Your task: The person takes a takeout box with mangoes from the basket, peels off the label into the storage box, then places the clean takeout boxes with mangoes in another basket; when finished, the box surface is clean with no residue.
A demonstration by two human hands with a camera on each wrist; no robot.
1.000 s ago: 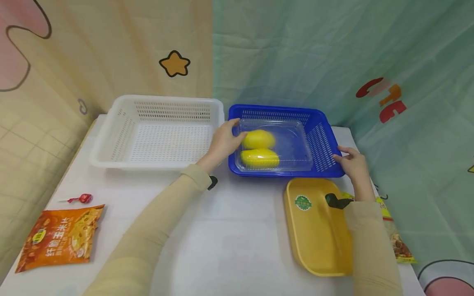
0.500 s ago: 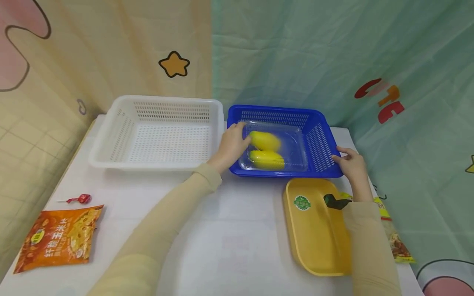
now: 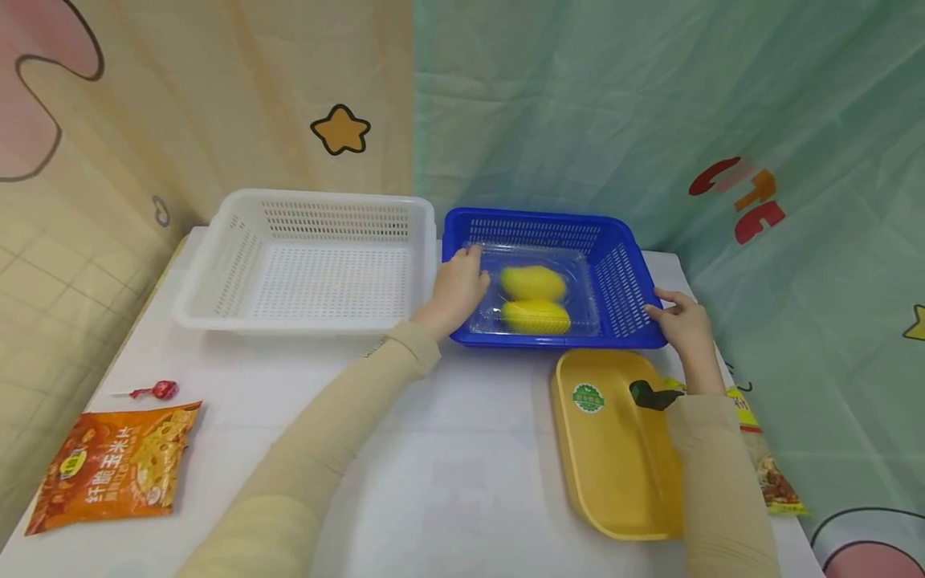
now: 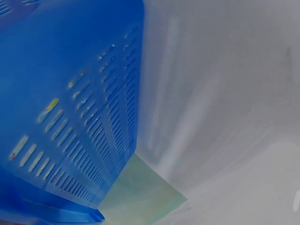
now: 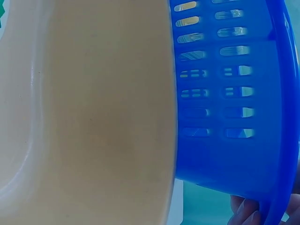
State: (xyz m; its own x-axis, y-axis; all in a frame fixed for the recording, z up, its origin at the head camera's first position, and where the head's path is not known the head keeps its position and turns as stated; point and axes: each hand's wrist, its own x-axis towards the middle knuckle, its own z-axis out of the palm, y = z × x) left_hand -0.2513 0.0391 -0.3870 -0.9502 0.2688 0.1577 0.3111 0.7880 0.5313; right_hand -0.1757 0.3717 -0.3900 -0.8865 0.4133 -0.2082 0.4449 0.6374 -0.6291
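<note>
In the head view, two yellow mangoes [image 3: 535,301] lie in a clear plastic box [image 3: 584,281] inside the blue basket [image 3: 556,341]. My left hand [image 3: 458,287] reaches over the basket's left end and holds the box by its left edge, thumb on the near side. My right hand [image 3: 682,321] grips the basket's right rim near the front corner. Its fingertips [image 5: 246,213] show under that rim in the right wrist view. The left wrist view shows the outside of the basket's slotted wall [image 4: 89,112], with the left hand out of sight.
A white slotted basket [image 3: 303,323] stands directly left. A yellow tray [image 3: 614,449] lies in front of the blue basket, partly behind the right sleeve. A snack bag [image 3: 776,482] is at the right edge; a lollipop [image 3: 165,390] and orange snack bag [image 3: 119,466] lie left. Curtains hang behind.
The left hand has moved slightly right and nearer. The box has settled flatter in the basket, and the mangoes have shifted right inside it. The right hand stays on the rim.
</note>
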